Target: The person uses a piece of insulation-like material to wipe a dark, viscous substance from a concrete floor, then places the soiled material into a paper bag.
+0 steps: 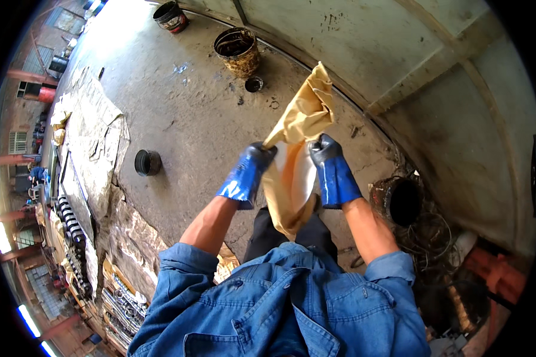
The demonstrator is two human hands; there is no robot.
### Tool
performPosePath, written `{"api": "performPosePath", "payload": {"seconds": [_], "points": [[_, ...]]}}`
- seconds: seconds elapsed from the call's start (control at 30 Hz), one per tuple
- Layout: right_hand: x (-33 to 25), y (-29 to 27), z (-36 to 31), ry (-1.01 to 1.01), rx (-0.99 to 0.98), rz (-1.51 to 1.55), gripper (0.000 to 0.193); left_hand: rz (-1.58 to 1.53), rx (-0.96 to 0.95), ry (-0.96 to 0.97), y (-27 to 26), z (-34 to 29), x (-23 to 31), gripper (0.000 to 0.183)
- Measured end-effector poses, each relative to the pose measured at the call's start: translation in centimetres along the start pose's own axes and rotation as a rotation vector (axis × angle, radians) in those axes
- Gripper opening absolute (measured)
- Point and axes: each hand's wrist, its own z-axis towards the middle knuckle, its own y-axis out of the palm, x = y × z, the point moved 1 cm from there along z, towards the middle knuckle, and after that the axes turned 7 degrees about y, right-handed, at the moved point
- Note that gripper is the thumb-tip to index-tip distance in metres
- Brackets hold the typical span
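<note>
Between my gloved hands hangs a tan paper sack [304,118], its upper part crumpled and folded over. The sack gapes in the middle and shows a pale inner lining. My left hand [253,169], in a blue rubber glove with a dark palm, is closed on the left edge of the sack. On the opposite edge, my right hand [332,166] grips the sack in a matching glove. The lower end of the sack hangs in front of my legs. Whether anything lies inside it cannot be made out.
A grimy bucket [237,53] and a small black tin [254,84] stand ahead by the wall [369,53]. Another bucket [171,16] is farther off. Left sits a black pot [147,162], near crumpled sheeting [95,119]. At right are a dark bucket [402,202] and tangled wire [429,238].
</note>
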Motion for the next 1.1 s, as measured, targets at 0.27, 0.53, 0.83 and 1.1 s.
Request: {"api": "performPosePath", "payload": {"seconds": [0.27, 0.53, 0.83, 1.1], "points": [[6.0, -9.6, 2.0, 0.142, 0.038, -0.007, 0.028, -0.148, 0.170, 0.032, -5.0, 3.6, -5.0, 0.025], [3.0, -11.0, 1.4, 0.183, -0.101, -0.235, 0.023, 0.425, 0.191, 0.221, -0.7, 0.9, 4.1, 0.095], [-1.9, -10.5, -0.3, -0.155, -0.163, -0.536, 0.019, 0.526, 0.474, 0.487, 0.6, 1.7, 9.6, 0.097], [-1.1, -9.6, -0.3, -0.314, -0.155, -0.557, 0.013, 0.610, 0.266, 0.772, 1.0, 1.5, 12.5, 0.093]]}}
